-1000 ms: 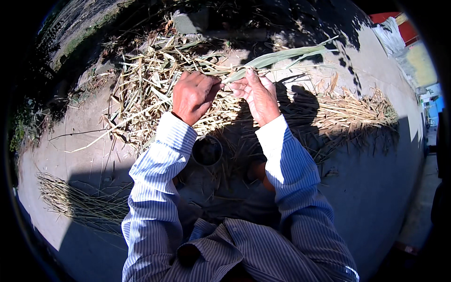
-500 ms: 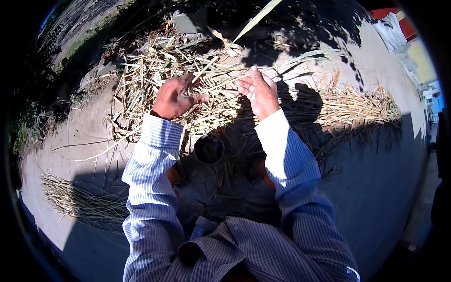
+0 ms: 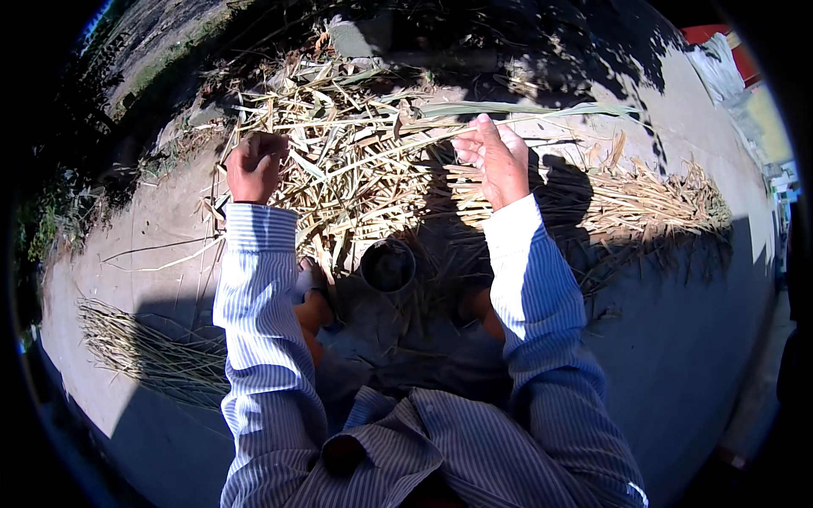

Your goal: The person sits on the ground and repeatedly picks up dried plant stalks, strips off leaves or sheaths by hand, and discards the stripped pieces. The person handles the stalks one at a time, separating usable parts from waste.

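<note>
My right hand point(image 3: 498, 162) is closed, with thumb and fingers pinched on a long pale stalk point(image 3: 423, 125). Green blade-like leaves point(image 3: 584, 111) trail from it past the hand to the right. On the left, my left hand point(image 3: 256, 167) makes a loose fist beside the heap; what its fingers hold, if anything, is hidden. Under and between both hands spreads a heap of dry straw-coloured stalks and leaf strips point(image 3: 364, 173). A dark round container point(image 3: 388, 265) stands at the heap's near edge, between my feet.
A bundle of dry stalks point(image 3: 652, 201) lies on the concrete to the right. Another bundle point(image 3: 152, 351) rests at lower left, partly in shadow. Beyond the heap sits a grey block point(image 3: 362, 38). A white sack point(image 3: 716, 66) is at the far right.
My left hand has moved left, away from the right hand, and closed into a fist. The raised green leaf has swung down to the right. My right hand has shifted slightly right.
</note>
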### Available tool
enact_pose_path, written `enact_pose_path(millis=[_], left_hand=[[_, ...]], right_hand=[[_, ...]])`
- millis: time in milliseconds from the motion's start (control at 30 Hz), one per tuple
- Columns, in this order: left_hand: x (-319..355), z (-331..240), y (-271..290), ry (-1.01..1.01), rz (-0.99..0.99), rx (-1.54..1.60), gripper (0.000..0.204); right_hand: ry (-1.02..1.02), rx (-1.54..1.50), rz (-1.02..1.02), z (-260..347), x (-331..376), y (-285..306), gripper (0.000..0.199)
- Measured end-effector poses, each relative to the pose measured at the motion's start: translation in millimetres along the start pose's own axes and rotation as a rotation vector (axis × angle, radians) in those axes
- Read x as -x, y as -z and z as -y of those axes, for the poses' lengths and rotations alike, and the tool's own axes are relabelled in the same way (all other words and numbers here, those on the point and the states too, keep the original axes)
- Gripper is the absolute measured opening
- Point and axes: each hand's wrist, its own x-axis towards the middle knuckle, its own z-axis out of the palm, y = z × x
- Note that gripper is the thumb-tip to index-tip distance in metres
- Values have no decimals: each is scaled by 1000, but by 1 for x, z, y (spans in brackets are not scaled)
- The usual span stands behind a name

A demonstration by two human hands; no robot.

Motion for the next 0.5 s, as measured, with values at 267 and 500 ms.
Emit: enact_pose_path(millis=[267,500], left_hand=[[24,-50,-44,-199,536,162,41],[16,-13,-12,91,791,481,11]], right_hand=[[-100,-33,36,-15,7,-20,37],[-74,-1,19,15,-12,13,36]])
